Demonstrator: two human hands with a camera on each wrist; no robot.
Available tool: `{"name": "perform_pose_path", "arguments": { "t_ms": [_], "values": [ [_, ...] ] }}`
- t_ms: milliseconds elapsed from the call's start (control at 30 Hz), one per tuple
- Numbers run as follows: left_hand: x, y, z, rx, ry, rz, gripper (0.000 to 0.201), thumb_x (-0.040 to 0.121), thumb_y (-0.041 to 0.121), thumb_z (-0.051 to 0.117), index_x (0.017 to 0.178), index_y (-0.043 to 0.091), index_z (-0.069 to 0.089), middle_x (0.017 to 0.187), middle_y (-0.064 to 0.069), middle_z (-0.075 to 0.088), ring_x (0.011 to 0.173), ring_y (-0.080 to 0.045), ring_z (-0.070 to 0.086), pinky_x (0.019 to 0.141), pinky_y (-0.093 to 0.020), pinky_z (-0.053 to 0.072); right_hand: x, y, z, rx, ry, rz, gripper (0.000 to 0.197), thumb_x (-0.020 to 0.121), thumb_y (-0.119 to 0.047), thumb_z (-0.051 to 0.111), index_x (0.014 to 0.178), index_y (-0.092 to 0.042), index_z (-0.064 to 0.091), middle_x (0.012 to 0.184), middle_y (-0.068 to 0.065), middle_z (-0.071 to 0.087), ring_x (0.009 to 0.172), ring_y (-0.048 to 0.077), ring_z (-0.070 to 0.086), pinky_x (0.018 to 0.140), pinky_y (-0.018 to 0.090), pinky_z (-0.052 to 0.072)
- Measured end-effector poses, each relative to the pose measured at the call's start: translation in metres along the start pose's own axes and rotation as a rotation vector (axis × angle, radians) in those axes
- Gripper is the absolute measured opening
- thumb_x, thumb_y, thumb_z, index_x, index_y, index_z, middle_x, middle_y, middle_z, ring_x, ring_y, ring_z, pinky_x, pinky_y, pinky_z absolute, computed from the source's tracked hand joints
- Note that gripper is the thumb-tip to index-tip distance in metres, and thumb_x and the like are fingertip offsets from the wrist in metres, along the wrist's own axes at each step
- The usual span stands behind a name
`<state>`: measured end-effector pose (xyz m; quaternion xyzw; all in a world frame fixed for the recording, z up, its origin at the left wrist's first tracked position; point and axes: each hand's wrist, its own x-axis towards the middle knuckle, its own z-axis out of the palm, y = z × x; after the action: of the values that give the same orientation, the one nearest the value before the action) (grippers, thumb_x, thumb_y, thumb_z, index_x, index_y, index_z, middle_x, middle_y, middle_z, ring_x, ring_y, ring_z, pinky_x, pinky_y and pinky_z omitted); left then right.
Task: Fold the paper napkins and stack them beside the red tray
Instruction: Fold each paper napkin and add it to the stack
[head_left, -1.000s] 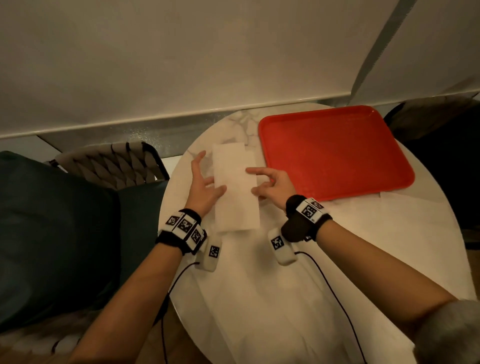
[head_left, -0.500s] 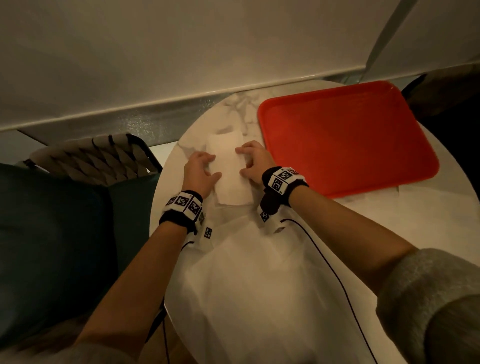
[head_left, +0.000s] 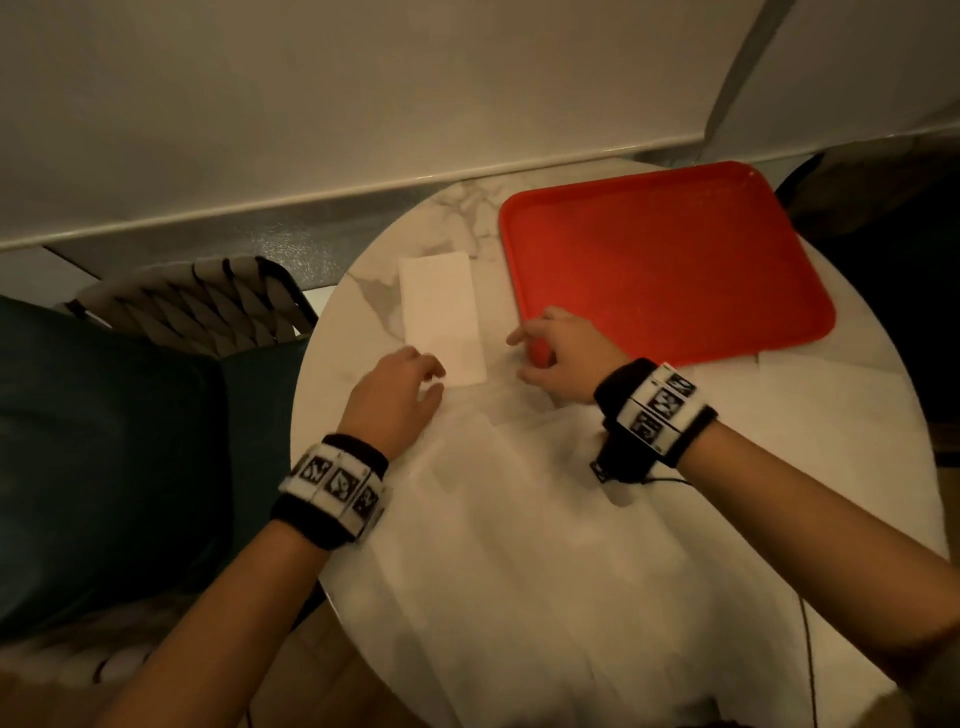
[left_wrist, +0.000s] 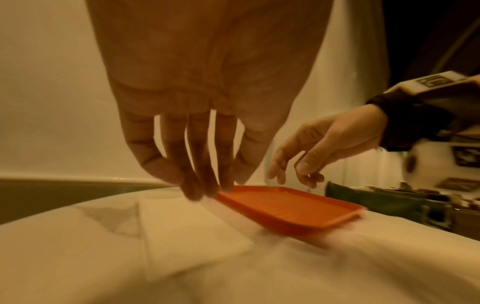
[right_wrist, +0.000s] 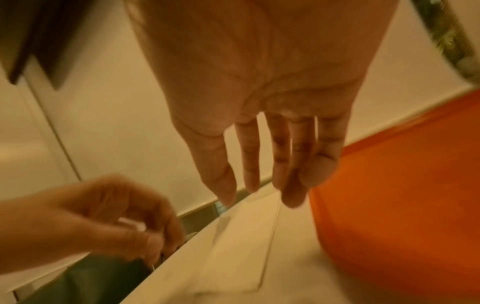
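Note:
A folded white napkin (head_left: 444, 317) lies flat on the round marble table (head_left: 363, 296), just left of the red tray (head_left: 665, 265). My left hand (head_left: 434, 376) hovers at the napkin's near left corner with relaxed fingers and holds nothing. My right hand (head_left: 519, 356) hangs over the tray's near left corner, fingers loose and empty. The left wrist view shows the left fingers (left_wrist: 205, 174) dangling above the folded napkin (left_wrist: 182, 226) and the tray (left_wrist: 291, 207). In the right wrist view the straight right fingers (right_wrist: 259, 174) hang beside the tray (right_wrist: 402, 195).
Unfolded white napkins (head_left: 519, 519) lie spread over the near half of the table, under my wrists. A woven chair (head_left: 192, 306) with a dark green cushion (head_left: 104, 441) stands to the left. A wall runs behind the table, and a dark seat (head_left: 883, 260) is at the right.
Both hands have let go of the folded napkin and drawn back toward me. The napkin now lies alone beside the tray's left edge.

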<state>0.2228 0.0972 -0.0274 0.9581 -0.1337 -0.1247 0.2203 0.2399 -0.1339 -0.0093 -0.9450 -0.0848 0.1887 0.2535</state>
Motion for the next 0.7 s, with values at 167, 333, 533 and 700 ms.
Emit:
{"name": "perform_pose_path", "arguments": {
  "t_ms": [167, 333, 533, 700],
  "values": [
    [-0.072, 0.022, 0.039, 0.187, -0.157, -0.06, 0.033, 0.096, 0.035, 0.051, 0.125, 0.019, 0.055, 0.121, -0.001, 0.054, 0.111, -0.022, 0.051, 0.088, -0.037, 0.046, -0.1, 0.019, 0.017, -0.165, -0.186, 0.134, 0.038, 0.087, -0.042, 0.061, 0.122, -0.027, 0.056, 0.116, -0.002, 0.053, 0.098, 0.017, 0.054, 0.082, 0.029, 0.042],
    [-0.117, 0.04, 0.073, 0.233, -0.18, -0.087, 0.038, 0.097, 0.042, 0.044, 0.128, 0.022, 0.052, 0.124, 0.001, 0.05, 0.114, -0.02, 0.046, 0.089, -0.033, 0.042, -0.175, 0.035, 0.06, -0.279, -0.231, 0.224, 0.05, 0.084, -0.047, 0.059, 0.129, -0.029, 0.047, 0.129, -0.002, 0.043, 0.117, 0.02, 0.045, 0.088, 0.032, 0.043],
    [-0.126, 0.091, 0.111, 0.227, -0.171, -0.002, 0.038, 0.099, 0.045, 0.038, 0.125, 0.02, 0.052, 0.123, 0.001, 0.051, 0.114, -0.02, 0.045, 0.091, -0.031, 0.038, -0.201, 0.045, 0.097, -0.269, -0.212, 0.242, 0.078, 0.073, -0.053, 0.068, 0.138, -0.027, 0.034, 0.147, 0.002, 0.023, 0.132, 0.026, 0.027, 0.101, 0.04, 0.04],
    [-0.124, 0.115, 0.133, 0.259, -0.157, -0.189, 0.053, 0.095, 0.057, 0.039, 0.129, 0.017, 0.041, 0.126, 0.0, 0.05, 0.117, -0.022, 0.045, 0.092, -0.035, 0.036, -0.209, 0.052, 0.111, -0.231, -0.175, 0.233, 0.089, 0.073, -0.052, 0.07, 0.145, -0.025, 0.024, 0.155, 0.004, 0.012, 0.14, 0.028, 0.016, 0.107, 0.044, 0.036]
  ]
}}
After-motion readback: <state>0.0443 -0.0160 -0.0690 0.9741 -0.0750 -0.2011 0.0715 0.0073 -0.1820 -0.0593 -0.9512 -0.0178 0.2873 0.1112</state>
